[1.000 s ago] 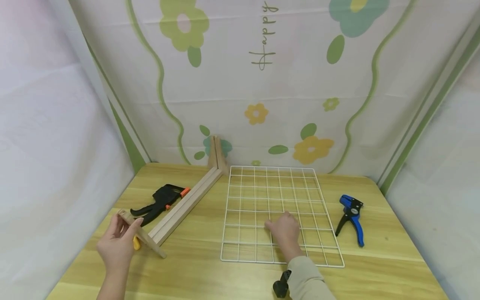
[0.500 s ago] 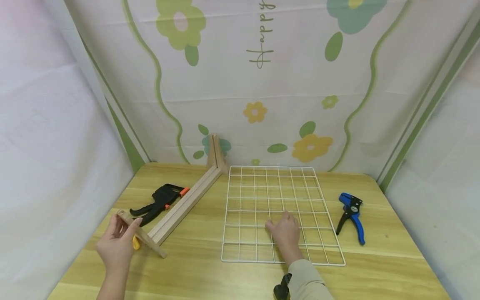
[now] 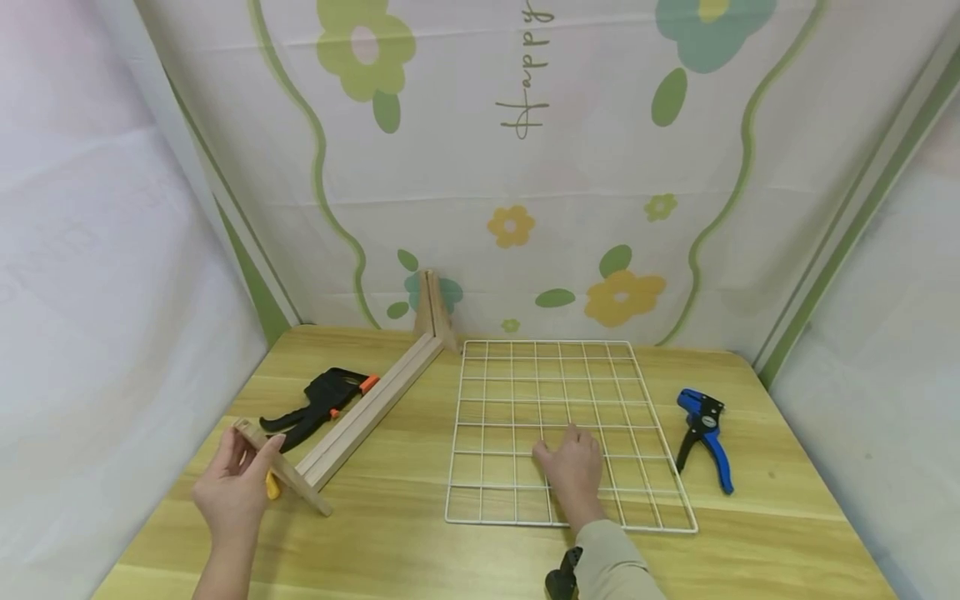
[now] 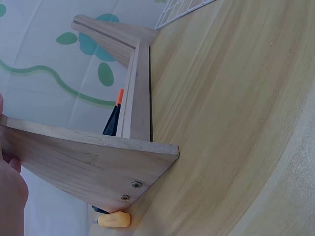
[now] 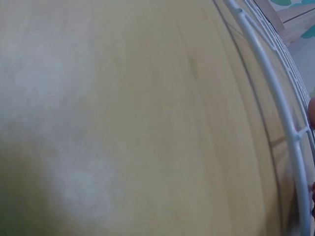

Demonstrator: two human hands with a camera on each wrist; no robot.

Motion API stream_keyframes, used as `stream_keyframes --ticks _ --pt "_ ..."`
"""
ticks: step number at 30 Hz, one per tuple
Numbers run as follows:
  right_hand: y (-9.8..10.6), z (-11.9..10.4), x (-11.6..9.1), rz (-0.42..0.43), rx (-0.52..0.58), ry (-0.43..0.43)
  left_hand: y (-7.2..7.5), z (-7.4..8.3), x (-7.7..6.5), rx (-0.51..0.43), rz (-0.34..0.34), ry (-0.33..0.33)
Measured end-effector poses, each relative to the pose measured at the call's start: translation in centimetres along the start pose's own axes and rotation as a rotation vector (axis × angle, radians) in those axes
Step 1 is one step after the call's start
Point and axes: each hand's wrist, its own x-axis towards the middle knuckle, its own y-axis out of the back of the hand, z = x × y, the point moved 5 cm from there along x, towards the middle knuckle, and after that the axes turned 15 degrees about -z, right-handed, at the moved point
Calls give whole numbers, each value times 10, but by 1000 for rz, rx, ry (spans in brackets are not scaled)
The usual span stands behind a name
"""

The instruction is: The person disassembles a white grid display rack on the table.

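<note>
A wooden stand (image 3: 375,408), made of a long grooved beam with an upright board at each end, lies slantwise at the left of the table. My left hand (image 3: 231,493) pinches its near end board (image 4: 83,157), thumb on one face and fingers on the other. Two screw heads (image 4: 137,185) show low on that board. Right of the stand is a white wire grid panel (image 3: 510,523). My right hand (image 3: 574,475) grips its wires near the middle of the near half, fingertips partly hidden. In the right wrist view the panel's edge rod (image 5: 269,71) casts a shadow on the tabletop.
A black clamp (image 3: 326,400) with orange pads lies left of the beam. Behind the near end board an orange-yellow handle (image 4: 114,219) shows. Blue-and-black wire strippers (image 3: 705,429) lie at the right. A flowered cloth (image 3: 450,150) hangs behind the table (image 3: 390,542).
The grid panel has shifted slightly nearer and to the right with my right hand, leaving its far edge lower in view. My left hand and the stand have stayed put.
</note>
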Motion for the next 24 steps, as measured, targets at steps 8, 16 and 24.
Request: stream_keyframes --ticks 8,16,24 --pt "-7 2 4 34 10 -4 -2 3 -3 29 10 -8" --pt "-7 1 5 58 8 22 -5 4 -4 120 2 -18" --pt "-9 2 3 79 11 42 -3 2 -4 72 0 5"
